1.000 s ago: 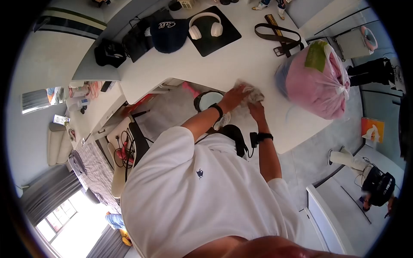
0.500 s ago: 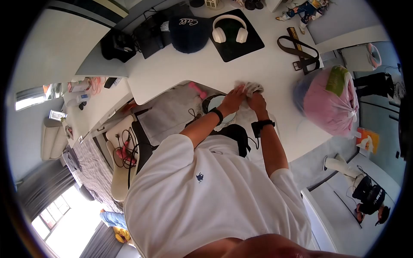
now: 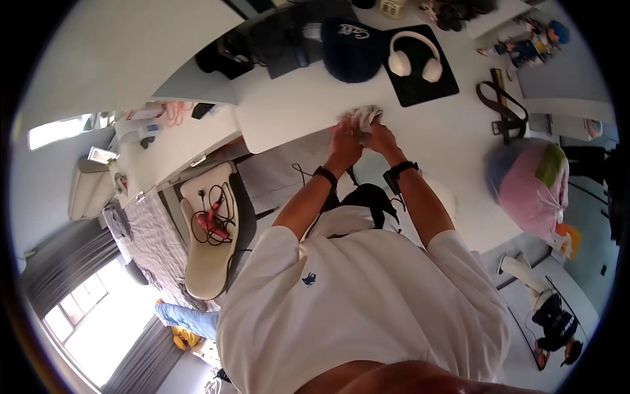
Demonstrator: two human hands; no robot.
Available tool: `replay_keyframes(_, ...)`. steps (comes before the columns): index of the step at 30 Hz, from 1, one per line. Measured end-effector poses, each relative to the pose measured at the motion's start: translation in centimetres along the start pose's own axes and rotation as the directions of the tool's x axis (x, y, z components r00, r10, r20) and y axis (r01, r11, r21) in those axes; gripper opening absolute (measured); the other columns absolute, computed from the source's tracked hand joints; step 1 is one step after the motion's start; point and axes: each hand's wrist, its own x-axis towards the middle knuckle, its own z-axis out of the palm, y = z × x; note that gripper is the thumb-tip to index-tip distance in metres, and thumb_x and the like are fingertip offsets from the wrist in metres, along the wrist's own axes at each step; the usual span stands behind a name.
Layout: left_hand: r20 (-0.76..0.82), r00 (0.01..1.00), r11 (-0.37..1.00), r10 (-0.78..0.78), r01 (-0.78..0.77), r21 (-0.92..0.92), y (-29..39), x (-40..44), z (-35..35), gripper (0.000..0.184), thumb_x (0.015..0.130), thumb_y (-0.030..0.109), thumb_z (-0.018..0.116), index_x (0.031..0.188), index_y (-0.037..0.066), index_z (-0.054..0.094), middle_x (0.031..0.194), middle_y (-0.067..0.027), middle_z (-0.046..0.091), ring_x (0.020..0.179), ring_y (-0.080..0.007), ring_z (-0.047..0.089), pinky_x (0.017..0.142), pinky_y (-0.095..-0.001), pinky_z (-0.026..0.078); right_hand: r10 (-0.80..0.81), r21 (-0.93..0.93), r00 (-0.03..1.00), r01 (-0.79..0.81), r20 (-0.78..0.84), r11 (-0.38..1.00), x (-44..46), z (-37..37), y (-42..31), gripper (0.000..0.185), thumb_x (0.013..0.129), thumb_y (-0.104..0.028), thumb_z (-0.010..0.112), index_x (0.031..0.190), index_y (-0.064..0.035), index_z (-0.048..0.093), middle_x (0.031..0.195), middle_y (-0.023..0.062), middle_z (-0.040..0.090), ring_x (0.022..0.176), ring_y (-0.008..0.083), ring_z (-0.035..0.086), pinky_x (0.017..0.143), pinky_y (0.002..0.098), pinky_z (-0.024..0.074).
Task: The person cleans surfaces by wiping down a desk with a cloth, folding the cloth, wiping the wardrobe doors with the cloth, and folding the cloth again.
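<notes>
Crumpled greyish cloth (image 3: 365, 115) at the worktop (image 3: 436, 141) near edge, bunched up. Left hand (image 3: 345, 144) pressed on it, can't tell if fingers close; right hand (image 3: 382, 139) looks clamped on its right side. Should handle light, soft, limp, not fragile; best hold a gathered fold, either side. Toward far edge: dark cap (image 3: 354, 54), headphones (image 3: 432, 70) on black mat (image 3: 420, 94). Toward right edge: belt (image 3: 515, 125), pink bundle (image 3: 530, 184).
</notes>
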Motion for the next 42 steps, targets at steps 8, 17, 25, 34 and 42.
replay_keyframes(8,-0.062,0.946,0.931,-0.319,0.325,0.167,-16.2,-3.1,0.7,0.059,0.088,0.032,0.051,0.137,0.001,0.042,0.141,-0.0245,0.04,0.132,-0.0359,0.037,0.11,-0.0448,0.028,-0.249,0.343,0.944,0.166,0.215,0.925,4.3,4.4,-11.8,0.052,0.083,-0.041,0.064,0.112,0.0024,0.059,0.095,0.0179,0.066,0.083,0.0273,0.065,0.07,0.0356,0.0518)
replay_keyframes(17,-0.159,0.835,0.839,-0.527,0.482,-0.254,-25.2,-6.4,-0.4,0.068,0.083,0.011,0.059,0.143,-0.001,0.028,0.15,-0.0261,0.02,0.138,-0.0391,0.025,0.112,-0.0437,0.027,-0.32,-0.052,0.9,0.319,-0.296,0.946,-3.9,1.4,2.8,0.041,0.082,-0.012,0.057,0.122,-0.0067,0.055,0.124,0.0143,0.054,0.121,0.0324,0.046,0.1,0.0428,0.0402)
replay_keyframes(25,-0.143,0.85,0.861,-0.508,0.493,-0.129,-17.2,-2.8,-1.4,0.065,0.081,0.005,0.057,0.142,0.002,0.033,0.153,-0.0189,0.019,0.142,-0.0325,0.019,0.114,-0.0426,0.021,0.219,-0.024,0.874,-0.254,-0.434,0.967,-16.5,-3.2,17.6,0.035,0.081,-0.013,0.062,0.113,-0.0038,0.052,0.112,0.0165,0.056,0.104,0.0343,0.055,0.09,0.044,0.0434)
replay_keyframes(34,-0.175,0.984,0.941,-0.027,-0.034,-0.337,-8.6,-0.5,-1.6,0.06,0.073,-0.004,0.057,0.132,0.009,0.051,0.141,-0.0144,0.044,0.132,-0.0307,0.039,0.107,-0.0388,0.035,-0.38,-0.253,0.917,0.342,-0.123,0.905,-4.7,1.3,-5.2,0.075,0.078,-0.016,0.064,0.144,-0.013,0.03,0.142,0.0175,0.037,0.131,0.035,0.037,0.104,0.0482,0.0358)
replay_keyframes(42,-0.41,0.852,0.909,-0.326,0.164,-0.383,-14.1,-8.0,-1.7,0.034,0.082,0.012,0.057,0.115,0.006,0.055,0.114,-0.0162,0.058,0.104,-0.0353,0.055,0.089,-0.0468,0.044,-0.385,-0.414,0.922,0.368,0.044,0.833,2.6,7.2,-13.3,0.075,0.076,-0.009,0.065,0.143,-0.0137,0.033,0.143,0.0182,0.035,0.133,0.0368,0.034,0.103,0.0492,0.037)
